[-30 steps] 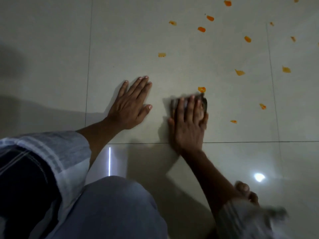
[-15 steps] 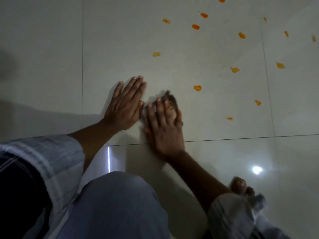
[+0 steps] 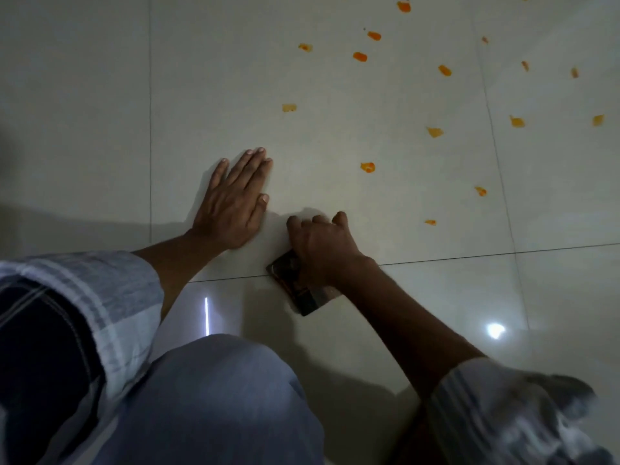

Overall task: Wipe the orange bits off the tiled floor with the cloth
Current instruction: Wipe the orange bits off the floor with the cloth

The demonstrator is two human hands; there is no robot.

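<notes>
While many orange bits point(image 3: 367, 167) remain scattered, the wiping looks barely begun.
Head view: left hand point(image 3: 235, 203) lies flat, fingers straight, on the tiled floor point(image 3: 84, 129); right hand point(image 3: 318, 245) curls over the dark cloth point(image 3: 295, 285), seemingly gripping it, well short of the nearest bit.

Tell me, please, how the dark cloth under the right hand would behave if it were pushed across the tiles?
The dark folded cloth looks soft, so it probably bunches unless pressed flat. The glossy pale floor tiles reflect light, so it likely slides easily. The right hand covers much of it, suggesting it is light.
</notes>
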